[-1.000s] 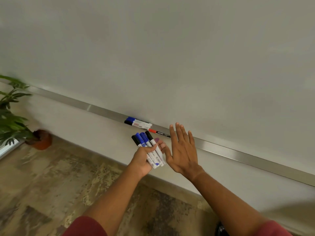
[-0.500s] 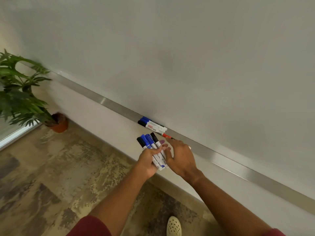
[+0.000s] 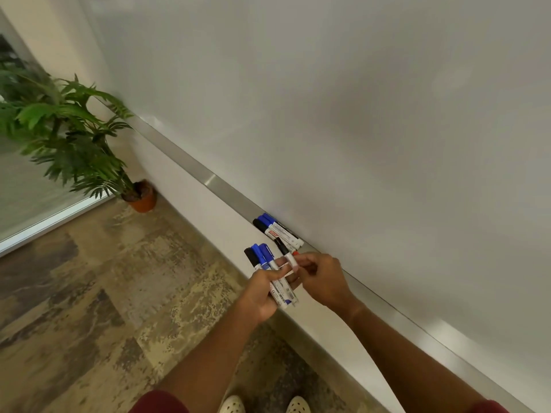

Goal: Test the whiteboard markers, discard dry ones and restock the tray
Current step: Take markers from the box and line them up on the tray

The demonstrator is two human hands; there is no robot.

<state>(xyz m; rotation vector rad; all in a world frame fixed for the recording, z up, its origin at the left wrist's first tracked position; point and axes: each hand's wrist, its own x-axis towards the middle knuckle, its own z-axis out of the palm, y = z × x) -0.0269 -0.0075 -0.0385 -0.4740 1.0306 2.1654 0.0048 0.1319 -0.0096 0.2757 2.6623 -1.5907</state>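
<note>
Where floor (image 3: pixel 98 293) meets wall, plant (image 3: pixel 68 144).

Four whiteboard markers (image 3: pixel 275 274) are in hand: two blue-capped, two black-capped. Two more markers (image 3: pixel 277 231) lie on the one metal tray (image 3: pixel 226 190), with a red tip (image 3: pixel 295 253) showing beside them. One potted plant (image 3: pixel 68 141). Two shoes (image 3: pixel 262 404).

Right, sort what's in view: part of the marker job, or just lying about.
Part of the job:
- markers in the left hand, bunch at
- black-capped marker pinched by the right hand
- markers on the tray
- tray
- whiteboard

Lying about:
- potted plant
- shoes
</note>
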